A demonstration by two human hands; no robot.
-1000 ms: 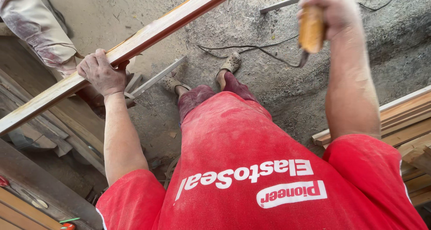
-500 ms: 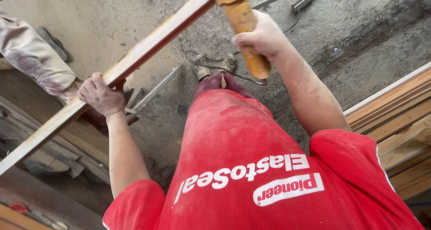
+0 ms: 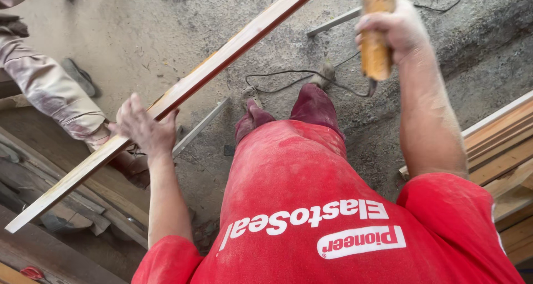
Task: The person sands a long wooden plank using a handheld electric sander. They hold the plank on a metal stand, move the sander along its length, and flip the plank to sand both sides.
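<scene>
Left hand loosely cupping long wooden strip, right hand gripping wooden handle, cable on floor

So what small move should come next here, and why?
Probably bring the right hand down so the wooden handle it grips swings toward the long wooden strip: the handle is raised high, and the left hand steadies the strip.

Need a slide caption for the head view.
Left hand steadies a long wooden strip; right hand grips a raised wooden handle.
</scene>
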